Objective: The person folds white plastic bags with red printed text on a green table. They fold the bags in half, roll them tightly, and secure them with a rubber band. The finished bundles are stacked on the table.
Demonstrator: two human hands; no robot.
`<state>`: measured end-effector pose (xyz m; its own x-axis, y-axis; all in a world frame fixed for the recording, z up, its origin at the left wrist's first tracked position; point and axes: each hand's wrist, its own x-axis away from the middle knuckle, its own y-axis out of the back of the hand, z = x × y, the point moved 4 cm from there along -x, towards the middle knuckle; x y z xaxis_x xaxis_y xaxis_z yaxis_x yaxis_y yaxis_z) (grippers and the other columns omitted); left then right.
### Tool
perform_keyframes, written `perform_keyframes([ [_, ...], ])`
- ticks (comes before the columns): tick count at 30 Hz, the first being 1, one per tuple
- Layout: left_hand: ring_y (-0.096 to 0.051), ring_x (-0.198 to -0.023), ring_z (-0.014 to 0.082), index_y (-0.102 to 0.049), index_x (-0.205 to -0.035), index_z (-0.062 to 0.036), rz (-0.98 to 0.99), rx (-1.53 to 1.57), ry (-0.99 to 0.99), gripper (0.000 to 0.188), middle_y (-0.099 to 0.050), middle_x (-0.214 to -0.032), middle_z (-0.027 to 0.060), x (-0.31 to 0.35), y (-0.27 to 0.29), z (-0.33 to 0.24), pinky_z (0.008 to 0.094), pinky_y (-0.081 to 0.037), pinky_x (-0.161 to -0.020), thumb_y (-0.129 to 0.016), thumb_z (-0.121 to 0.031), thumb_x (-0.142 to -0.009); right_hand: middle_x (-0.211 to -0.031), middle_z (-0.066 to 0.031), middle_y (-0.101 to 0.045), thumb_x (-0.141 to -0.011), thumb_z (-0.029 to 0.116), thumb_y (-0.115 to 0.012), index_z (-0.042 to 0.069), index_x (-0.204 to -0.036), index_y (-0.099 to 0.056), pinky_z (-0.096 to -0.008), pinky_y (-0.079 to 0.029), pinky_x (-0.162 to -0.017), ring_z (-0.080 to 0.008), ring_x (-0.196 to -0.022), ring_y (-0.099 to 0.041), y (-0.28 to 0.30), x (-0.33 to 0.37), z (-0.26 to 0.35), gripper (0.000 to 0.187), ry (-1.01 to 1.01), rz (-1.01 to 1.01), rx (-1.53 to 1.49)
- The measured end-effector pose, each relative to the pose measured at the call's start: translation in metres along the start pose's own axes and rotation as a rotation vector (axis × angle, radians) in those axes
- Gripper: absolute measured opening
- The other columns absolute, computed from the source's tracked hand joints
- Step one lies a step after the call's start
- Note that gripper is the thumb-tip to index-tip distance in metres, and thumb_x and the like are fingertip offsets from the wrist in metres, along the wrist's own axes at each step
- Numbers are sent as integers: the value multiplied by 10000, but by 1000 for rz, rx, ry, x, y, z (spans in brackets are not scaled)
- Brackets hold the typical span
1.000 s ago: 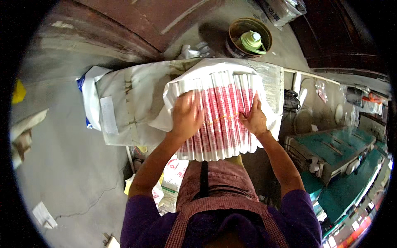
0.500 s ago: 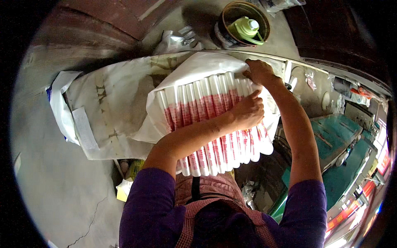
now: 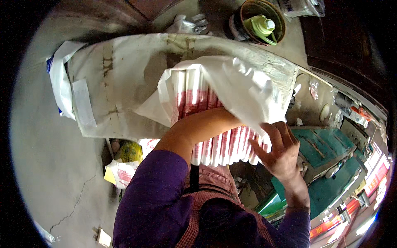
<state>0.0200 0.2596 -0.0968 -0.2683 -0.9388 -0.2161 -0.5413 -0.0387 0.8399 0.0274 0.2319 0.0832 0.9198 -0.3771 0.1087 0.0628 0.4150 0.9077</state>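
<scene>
Your table is the largest thing here, long and pale, running crosswise in front of you. Beyond its right end stands a green bench. On the table's right half, a thin white sheet arches over your work; whether it is a loose sheet or an opened bag, the view does not settle.

Under and in front of it lie the tubes, white with red print, side by side in a close row. Their near ends jut past the table's near edge toward your apron, which probably keeps them within easy reach. The sheet covers their far right part and leaves the far left ends bare.

On the floor past the table, a bucket holds a green jug. A paper strip lies near the table's left end.

Your left arm crosses low over the tubes, perhaps steadying the row while it reaches under the sheet. Your left hand is hidden there, so I cannot tell whether its fingers grip anything.

Your right hand stands at the sheet's right edge, beside the tubes. Its fingers are loosely curved, the thumb well apart from them. The fingertips meet or nearly meet the sheet's edge, with no closed grip on it.
</scene>
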Motion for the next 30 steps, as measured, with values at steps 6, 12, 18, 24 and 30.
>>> perform_keyframes([
  [6,-588,-1007,216,-526,-1143,-84,90,166,58,354,-611,-1052,108,107,29,-49,424,-454,-917,-602,-308,-880,-1132,-97,-591,-762,230,-657,87,-962,-673,-471,-366,-1044,-275,-1146,-515,-130,-87,87,246,574,101,-57],
  [12,-585,-1090,224,-483,-1292,-81,-289,461,844,515,-602,-1163,131,272,138,1,417,-456,-927,-626,-333,-866,-1132,-96,-601,-708,243,-643,100,-875,-660,-473,-306,-1079,-252,-1169,-502,-158,-62,59,221,596,-176,-4],
  [18,-619,-836,418,-619,-992,10,-337,183,1044,322,-638,-909,247,276,122,83,461,-480,-718,-597,-281,-857,-1230,-102,-574,-774,207,-641,59,-976,-662,-487,-324,-1059,-282,-1224,-473,-165,-46,72,251,559,-255,40],
  [24,-681,-855,291,-620,-1209,-116,-465,382,713,577,-676,-1004,160,311,172,-88,346,-544,-751,-543,112,-685,-1181,-129,-599,-788,246,-633,94,-1115,-636,-486,-369,-1024,-308,-1178,-505,-205,-30,23,361,15,199,-91],
  [30,-491,-1193,225,-333,-1423,-33,-961,823,982,659,-486,-1311,116,383,64,-92,363,-383,-1028,-641,-68,-841,-1190,-137,-591,-805,289,-627,111,-1145,-626,-485,-369,-1025,-318,-1177,-504,-197,-10,53,384,8,345,-396],
])
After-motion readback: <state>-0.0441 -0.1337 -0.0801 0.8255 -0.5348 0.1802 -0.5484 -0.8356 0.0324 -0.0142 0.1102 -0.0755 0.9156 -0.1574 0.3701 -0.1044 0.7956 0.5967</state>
